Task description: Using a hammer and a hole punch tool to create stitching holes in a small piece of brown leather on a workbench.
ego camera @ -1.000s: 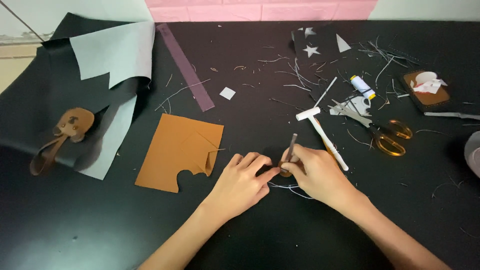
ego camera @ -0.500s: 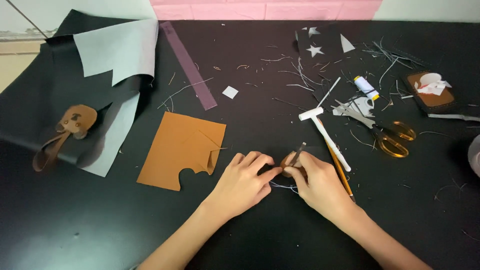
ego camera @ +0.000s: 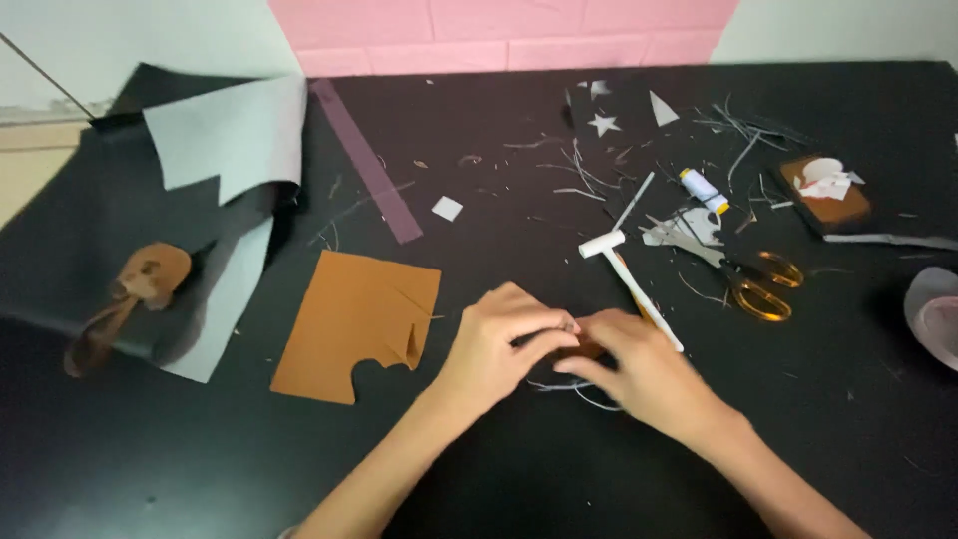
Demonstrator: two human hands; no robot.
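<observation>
My left hand (ego camera: 504, 344) and my right hand (ego camera: 649, 377) meet at the middle of the black table (ego camera: 519, 469). Their fingertips pinch a small brown leather piece (ego camera: 591, 348), which is mostly hidden by the fingers. A pale thread (ego camera: 584, 391) loops out on the table just below the hands. An orange-brown stick-like tool (ego camera: 647, 308) pokes out behind my right hand; whether the hand grips it is unclear. A white mallet (ego camera: 627, 277) lies just beyond my right hand.
An orange-brown leather sheet (ego camera: 354, 324) lies left of the hands. Orange-handled scissors (ego camera: 753, 287), a thread spool (ego camera: 704, 190) and scraps lie at the back right. Grey and black sheets (ego camera: 225, 150) with a brown leather item (ego camera: 135, 294) are at the left. A tape roll (ego camera: 933, 314) sits at the right edge.
My right hand has tipped the upright tool down and now lies flat over the small piece. Both hands have closed in on each other.
</observation>
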